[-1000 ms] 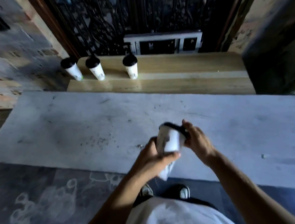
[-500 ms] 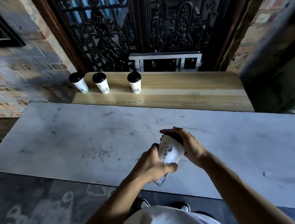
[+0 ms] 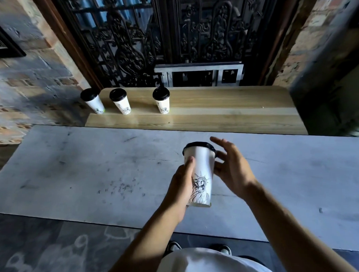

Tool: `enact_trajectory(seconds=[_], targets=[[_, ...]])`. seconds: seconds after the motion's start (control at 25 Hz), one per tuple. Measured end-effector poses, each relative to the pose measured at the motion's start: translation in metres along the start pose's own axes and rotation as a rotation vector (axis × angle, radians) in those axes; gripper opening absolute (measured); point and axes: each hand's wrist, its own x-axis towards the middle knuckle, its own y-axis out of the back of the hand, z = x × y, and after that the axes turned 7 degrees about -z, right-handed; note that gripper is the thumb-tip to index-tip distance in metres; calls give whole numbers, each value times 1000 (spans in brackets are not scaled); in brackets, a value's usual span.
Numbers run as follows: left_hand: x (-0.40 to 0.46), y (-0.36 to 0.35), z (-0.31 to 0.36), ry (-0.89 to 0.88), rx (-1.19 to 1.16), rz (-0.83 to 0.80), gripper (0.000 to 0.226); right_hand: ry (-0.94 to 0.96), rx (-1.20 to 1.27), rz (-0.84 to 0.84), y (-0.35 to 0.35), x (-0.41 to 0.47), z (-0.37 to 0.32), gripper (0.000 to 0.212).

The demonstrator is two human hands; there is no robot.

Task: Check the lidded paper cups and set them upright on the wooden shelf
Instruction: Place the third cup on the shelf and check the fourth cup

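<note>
My left hand (image 3: 181, 184) grips a white paper cup (image 3: 200, 173) with a black lid and a Statue of Liberty drawing, held upright above the grey slab. My right hand (image 3: 229, 169) hovers beside the cup's upper right, fingers spread and relaxed, off the lid. On the wooden shelf (image 3: 227, 109) beyond the slab stand three more lidded cups, all upright: one at the left end (image 3: 92, 100), a second (image 3: 120, 100) beside it, a third (image 3: 161, 100) further right.
A wide grey stone slab (image 3: 90, 169) lies between me and the shelf. Behind the shelf rises a dark ornate iron gate (image 3: 158, 36) with a small metal frame (image 3: 199, 74). Brick walls flank both sides. My shoes show on the floor below.
My right hand has let go of the lid and drawn off to the right with fingers spread. The cup has swung from tilted to upright in my left hand and risen.
</note>
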Motion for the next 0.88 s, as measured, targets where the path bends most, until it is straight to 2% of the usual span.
enact_trajectory(seconds=[0.12, 0.24, 0.32, 0.4, 0.48, 0.56, 0.64, 0.76, 0.88], targets=[[5, -4, 7, 23, -179, 76, 50, -54, -3, -35, -9, -7, 27, 37], [5, -4, 6, 28, -220, 95, 45, -88, 44, -29, -15, -13, 42, 54], [3, -2, 5, 24, -134, 105, 45, -74, 95, -25, -11, -15, 46, 57], [6, 2, 2, -6, 60, 136, 46, -80, 131, -18, -6, -18, 47, 55], [10, 4, -5, -119, 182, 229, 37, -87, 146, -14, -1, -20, 50, 49], [8, 6, -13, -333, 190, 347, 22, -97, 159, -5, 1, -22, 52, 42], [4, 7, -18, -543, 225, 354, 8, -114, 167, 1, 2, -22, 54, 40], [3, 11, -21, -671, 315, 298, 26, -129, 159, -6, 2, -21, 53, 40], [9, 15, -22, -719, 367, 300, 32, -140, 164, 14, 0, -22, 52, 36]])
